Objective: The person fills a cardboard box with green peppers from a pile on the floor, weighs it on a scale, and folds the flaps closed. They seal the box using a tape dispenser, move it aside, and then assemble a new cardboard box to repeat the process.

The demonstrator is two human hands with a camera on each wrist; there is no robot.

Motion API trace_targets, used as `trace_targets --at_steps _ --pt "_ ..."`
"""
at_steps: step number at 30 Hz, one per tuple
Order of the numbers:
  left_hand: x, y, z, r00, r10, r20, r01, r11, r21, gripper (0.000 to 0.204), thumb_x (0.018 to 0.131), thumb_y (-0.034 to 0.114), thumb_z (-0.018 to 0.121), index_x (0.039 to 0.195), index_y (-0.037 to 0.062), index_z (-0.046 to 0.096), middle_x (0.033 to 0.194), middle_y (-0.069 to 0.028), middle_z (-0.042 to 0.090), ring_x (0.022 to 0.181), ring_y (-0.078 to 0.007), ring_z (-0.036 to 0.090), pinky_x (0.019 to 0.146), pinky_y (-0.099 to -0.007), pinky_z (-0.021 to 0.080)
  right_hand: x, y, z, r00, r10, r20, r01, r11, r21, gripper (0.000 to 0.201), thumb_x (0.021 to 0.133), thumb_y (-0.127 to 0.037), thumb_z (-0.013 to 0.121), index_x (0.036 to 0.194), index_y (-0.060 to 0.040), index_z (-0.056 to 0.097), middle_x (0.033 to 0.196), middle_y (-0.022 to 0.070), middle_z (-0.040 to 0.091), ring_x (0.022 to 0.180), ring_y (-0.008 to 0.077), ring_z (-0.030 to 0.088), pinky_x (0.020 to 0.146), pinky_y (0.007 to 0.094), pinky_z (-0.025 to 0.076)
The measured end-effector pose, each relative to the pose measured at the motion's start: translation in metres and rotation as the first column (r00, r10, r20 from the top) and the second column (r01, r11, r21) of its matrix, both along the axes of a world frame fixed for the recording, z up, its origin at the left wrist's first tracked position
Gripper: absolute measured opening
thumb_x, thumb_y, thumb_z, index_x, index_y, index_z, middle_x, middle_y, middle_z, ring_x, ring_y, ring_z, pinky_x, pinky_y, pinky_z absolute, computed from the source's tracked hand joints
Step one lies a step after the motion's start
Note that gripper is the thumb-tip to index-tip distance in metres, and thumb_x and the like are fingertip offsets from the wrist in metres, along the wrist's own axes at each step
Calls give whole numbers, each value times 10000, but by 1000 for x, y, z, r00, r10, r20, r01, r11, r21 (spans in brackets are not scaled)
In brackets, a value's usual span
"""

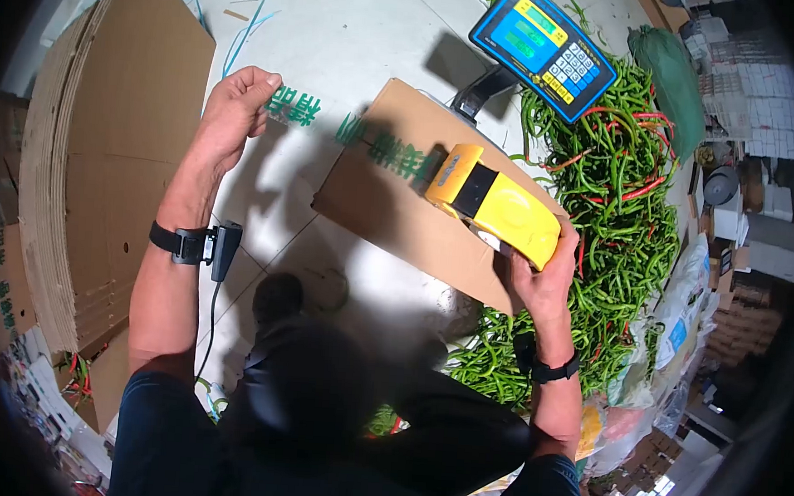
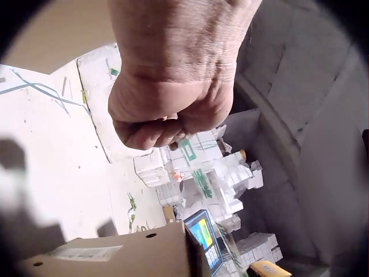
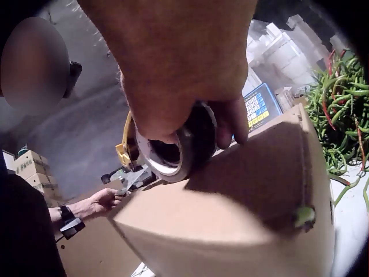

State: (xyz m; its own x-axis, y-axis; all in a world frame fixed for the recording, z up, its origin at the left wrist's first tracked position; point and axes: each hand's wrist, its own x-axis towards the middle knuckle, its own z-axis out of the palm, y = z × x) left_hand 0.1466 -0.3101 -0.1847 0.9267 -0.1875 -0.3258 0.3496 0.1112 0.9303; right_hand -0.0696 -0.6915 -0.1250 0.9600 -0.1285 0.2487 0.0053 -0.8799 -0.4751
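Note:
My right hand (image 1: 550,274) grips the rear end of a yellow tape dispenser (image 1: 519,217) over a closed cardboard box (image 1: 364,191). Seen from the right wrist, the tape roll (image 3: 180,158) sits right at the box's top. Clear tape (image 2: 199,176) with green printed characters stretches from the dispenser across the box and past its left edge. Its free end is pinched by my left hand (image 1: 235,115), raised beyond the box with fingers curled. The left wrist view shows the tape hanging taut from those fingers.
A scale's blue display (image 1: 544,50) stands behind the box. Green and red chili peppers (image 1: 611,243) heap on the right, beside a green sack (image 1: 668,92) and plastic bags (image 1: 675,310). Flattened cardboard (image 1: 135,150) is stacked upright on the left.

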Motion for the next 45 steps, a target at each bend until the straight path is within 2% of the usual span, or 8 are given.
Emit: trace_targets --at_steps 14,19,21,33,38,42,44,45 --pt "7 14 -72 998 28 -51 -30 999 -35 134 954 208 595 881 101 630 688 60 501 586 -45 395 522 -202 305 26 38 29 959 -32 -281 -11 989 -149 668 788 23 710 1351 36 351 1127 258 605 1004 371 657 855 400 540" --pt "-11 -17 -161 872 -112 477 -10 969 247 143 946 129 581 953 17 671 779 -30 616 703 -102 557 644 -284 466 26 36 25 968 -23 -250 -17 988 -154 656 785 -10 730 1334 29 374 1126 258 579 1007 401 632 869 421 519" --pt "-28 -37 -147 983 -123 -140 115 992 -60 168 970 139 576 970 -1 669 851 -55 662 773 -115 592 720 -297 494 23 30 21 965 -26 -259 -16 987 -159 647 802 10 695 1351 30 353 1144 241 575 1027 350 624 893 393 508" --pt "-48 -83 -167 987 -96 129 71 980 186 220 987 199 585 1046 -2 655 921 -87 709 838 -166 660 783 -309 524 16 16 5 986 12 -164 -40 985 -169 658 783 2 692 1348 44 358 1172 233 520 1048 366 605 915 396 496" --pt "-50 -72 -150 983 -169 -65 181 905 386 377 990 286 540 1279 47 578 1174 -217 654 1096 -375 622 985 -396 463 17 18 4 991 17 -136 -32 994 -106 660 775 10 694 1346 48 366 1175 224 504 1056 369 589 924 398 485" --pt "-19 -72 -144 965 -210 160 123 892 434 505 1040 321 417 1480 75 381 1471 -204 455 1390 -316 407 1128 -378 335 15 18 3 985 -9 -171 -8 995 -100 636 780 69 641 1349 40 359 1184 166 495 1088 258 552 976 351 443" --pt "-15 -75 -50 910 -143 388 258 929 -264 541 1073 300 314 1555 72 220 1602 -150 255 1494 -246 201 1199 -350 194 11 15 -3 989 10 -146 -14 1000 -26 615 795 64 644 1340 50 359 1185 158 482 1085 249 544 974 347 443" --pt "-18 -86 -42 862 -233 450 379 886 -267 571 1075 370 283 1558 73 212 1624 -136 173 1502 -240 151 1194 -349 201 13 13 -7 997 44 -68 -52 992 -117 616 763 16 699 1297 54 395 1137 212 510 1018 345 586 905 387 477"
